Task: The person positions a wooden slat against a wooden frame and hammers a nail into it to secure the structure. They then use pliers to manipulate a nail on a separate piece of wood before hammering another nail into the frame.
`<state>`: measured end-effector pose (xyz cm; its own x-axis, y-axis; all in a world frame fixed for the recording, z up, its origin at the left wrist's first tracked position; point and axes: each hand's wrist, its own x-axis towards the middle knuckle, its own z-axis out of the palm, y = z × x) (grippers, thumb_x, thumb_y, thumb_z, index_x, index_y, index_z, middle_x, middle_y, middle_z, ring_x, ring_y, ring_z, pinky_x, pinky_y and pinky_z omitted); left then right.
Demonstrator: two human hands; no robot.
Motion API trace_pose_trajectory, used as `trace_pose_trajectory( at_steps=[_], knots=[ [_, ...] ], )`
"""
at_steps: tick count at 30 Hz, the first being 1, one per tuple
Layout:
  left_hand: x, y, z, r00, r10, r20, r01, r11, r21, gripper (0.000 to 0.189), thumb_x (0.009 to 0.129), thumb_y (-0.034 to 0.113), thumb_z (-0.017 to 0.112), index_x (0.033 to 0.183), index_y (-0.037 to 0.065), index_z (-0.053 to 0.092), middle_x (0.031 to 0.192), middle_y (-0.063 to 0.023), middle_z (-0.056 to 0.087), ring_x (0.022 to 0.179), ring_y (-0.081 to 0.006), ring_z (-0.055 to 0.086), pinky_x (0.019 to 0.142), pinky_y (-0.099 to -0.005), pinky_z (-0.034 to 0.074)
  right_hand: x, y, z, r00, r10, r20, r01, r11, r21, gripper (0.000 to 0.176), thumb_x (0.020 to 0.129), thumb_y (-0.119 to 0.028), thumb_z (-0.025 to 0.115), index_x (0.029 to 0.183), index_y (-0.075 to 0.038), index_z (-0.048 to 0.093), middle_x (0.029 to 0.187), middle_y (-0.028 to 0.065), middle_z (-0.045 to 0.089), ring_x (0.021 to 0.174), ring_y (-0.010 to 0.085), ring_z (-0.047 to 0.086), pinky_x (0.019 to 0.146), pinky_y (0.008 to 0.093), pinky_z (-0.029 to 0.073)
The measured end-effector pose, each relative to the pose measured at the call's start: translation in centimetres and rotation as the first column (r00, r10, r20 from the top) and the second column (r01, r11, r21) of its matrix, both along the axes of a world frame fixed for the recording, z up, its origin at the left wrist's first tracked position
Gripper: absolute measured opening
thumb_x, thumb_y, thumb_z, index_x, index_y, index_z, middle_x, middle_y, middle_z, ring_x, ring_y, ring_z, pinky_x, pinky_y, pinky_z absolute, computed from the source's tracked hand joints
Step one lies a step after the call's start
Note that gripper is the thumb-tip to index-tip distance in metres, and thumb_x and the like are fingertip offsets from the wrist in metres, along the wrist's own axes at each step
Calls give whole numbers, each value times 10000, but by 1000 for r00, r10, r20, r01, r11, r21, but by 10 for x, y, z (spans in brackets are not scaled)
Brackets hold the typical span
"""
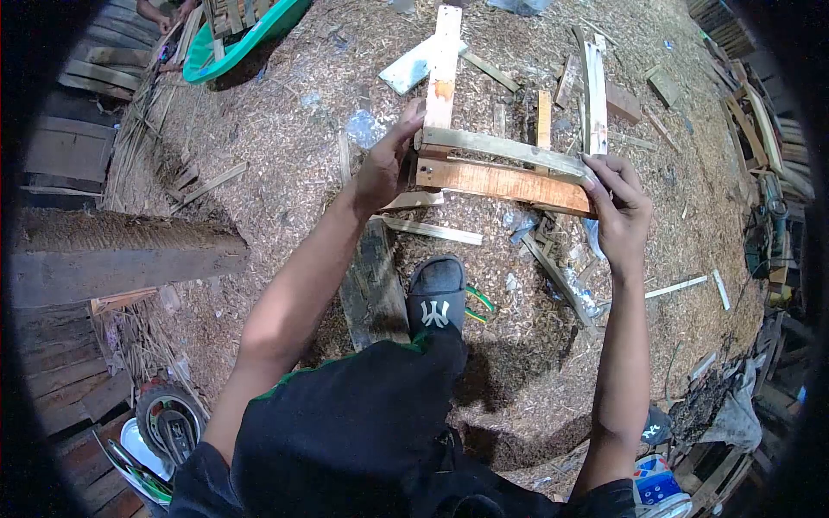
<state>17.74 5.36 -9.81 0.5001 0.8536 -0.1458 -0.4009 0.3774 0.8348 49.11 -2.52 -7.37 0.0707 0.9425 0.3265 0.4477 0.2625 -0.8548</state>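
In front of me is a small wooden frame, with a pale upright leg (442, 65) on the left, a second leg (596, 99) on the right and a reddish-brown crosspiece (509, 186) joining them. Along the top of that crosspiece runs a thin, grey-brown wooden strip (509, 150). My left hand (380, 173) is closed around the left corner, where strip and leg meet; its fingertips are partly hidden behind the wood. At the opposite corner my right hand (620, 198) pinches the strip's end between thumb and fingers, against the frame.
Wood shavings and loose offcuts cover the ground (285, 173). A green basin (246, 53) holding wood pieces lies at upper left, near another person's hand (164, 19). A thick beam (129, 259) juts in from the left. A dark plank (373, 285) lies beside my sandaled foot (436, 293).
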Motion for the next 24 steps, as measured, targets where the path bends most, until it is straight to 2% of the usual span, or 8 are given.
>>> trace_pose_trajectory(
  at_steps=[4,7,12,13,18,20,22,24],
  knots=[
    [2,1,-3,999,45,-20,-44,997,70,632,1035,358,448,1563,89,229,1362,-74,526,1206,-179,586,998,-371,517,-1,-1,2,998,-8,65,8,1000,6,315,863,29,704,1170,-30,742,1058,87,643,1029,176,612,942,289,458],
    [0,1,0,999,-6,-51,11,996,89,623,1034,337,456,1559,92,227,1325,-72,530,1182,-166,594,961,-356,534,-4,-1,7,991,-36,128,36,999,2,317,857,20,712,1166,-45,748,1039,88,643,1019,190,618,933,301,468],
    [3,2,-5,999,18,-50,-14,997,78,611,1031,324,458,1549,96,228,1277,-84,541,1113,-172,623,922,-344,554,-3,-1,13,953,-74,293,50,995,89,318,843,-10,741,1156,-64,758,1111,106,617,1027,229,610,931,345,481],
    [6,0,-2,995,70,-71,-66,996,60,605,1033,326,443,1548,99,223,1266,-93,549,1108,-188,632,888,-348,576,-1,-1,12,957,-54,284,39,997,61,376,843,-20,745,1215,-74,733,1135,116,602,1058,233,598,949,350,473],
    [0,4,-8,995,-11,-97,24,991,133,607,1041,332,391,1561,97,184,1295,-108,547,1147,-198,627,852,-363,611,4,-3,10,961,-84,264,87,996,3,594,850,-22,744,1418,-71,576,1149,108,610,1071,224,609,965,349,469],
    [1,2,-7,996,4,-88,7,992,128,636,1042,327,384,1582,98,139,1364,-127,518,1175,-211,619,827,-368,623,-1,-4,14,985,-154,77,161,982,-94,656,845,-21,751,1459,-72,528,1122,87,626,1061,201,613,967,348,473],
    [4,2,-6,998,23,-59,-16,991,131,668,1041,323,383,1596,90,93,1416,-141,490,1198,-218,611,809,-360,627,-1,-3,10,986,-163,22,164,984,-72,642,828,-19,773,1429,-73,553,1092,75,646,1063,176,611,946,333,488],
    [1,1,-3,997,-15,-74,24,993,119,682,1041,312,381,1597,66,73,1483,-156,436,1284,-232,555,947,-379,573,-1,-3,10,975,-221,11,222,974,-52,538,810,-24,799,1317,-50,619,1088,80,658,1037,161,621,899,316,510]
  ],
)
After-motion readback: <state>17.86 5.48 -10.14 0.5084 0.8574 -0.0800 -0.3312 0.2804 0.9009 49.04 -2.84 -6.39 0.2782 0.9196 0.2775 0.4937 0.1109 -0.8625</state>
